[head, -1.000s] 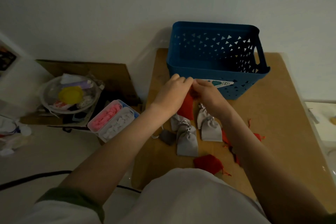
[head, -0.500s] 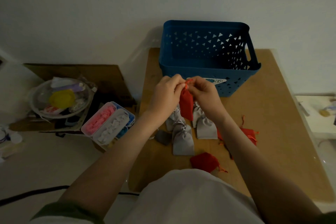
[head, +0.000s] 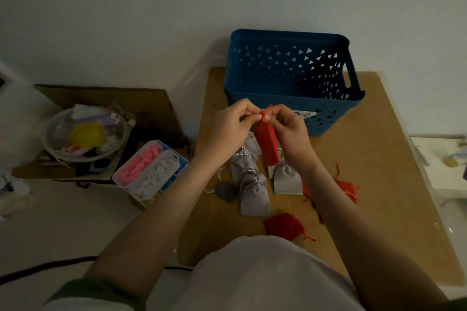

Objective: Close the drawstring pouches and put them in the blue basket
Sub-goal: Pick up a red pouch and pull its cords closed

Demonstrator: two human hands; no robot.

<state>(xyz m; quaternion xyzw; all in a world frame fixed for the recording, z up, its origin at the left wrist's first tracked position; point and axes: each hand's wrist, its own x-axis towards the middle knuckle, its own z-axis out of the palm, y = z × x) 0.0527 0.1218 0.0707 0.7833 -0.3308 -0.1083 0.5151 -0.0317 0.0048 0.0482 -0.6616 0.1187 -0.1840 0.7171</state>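
A plain pale wall backs a small wooden table (head: 379, 159) in dim light. The blue basket (head: 278, 58) stands at the table's far edge, mouth up, and we can see nothing inside it. Off the table's left side are a cardboard box (head: 106, 96), a clear bowl (head: 48, 141) of odds and ends with a yellow lid (head: 86, 134) on top, and a plastic case (head: 118, 180) of pink and white pieces. A black cable (head: 38, 270) runs across the floor. Just in front of the basket, above the table, we hold a red pouch (head: 266, 144) hanging by its mouth. Our left hand (head: 232, 124) and our right hand (head: 290, 131) each pinch the orange cords (head: 265, 115) at its top between thumb and fingertips, with the other fingers curled. We judge the pouch to be soft, light and limp, so it will sag and swing. The cords and the gathered neck look like the place to take hold, since the cloth body gives nothing to pull against. Such thin cord may also slip through a loose pinch. Below our hands lie several grey pouches (head: 254, 197), close together and partly overlapping, with a darker pouch (head: 227, 190) beside them. More red ones lie nearer us (head: 283, 226) and to the right (head: 347, 188). We cannot tell whether every one is drawn shut.
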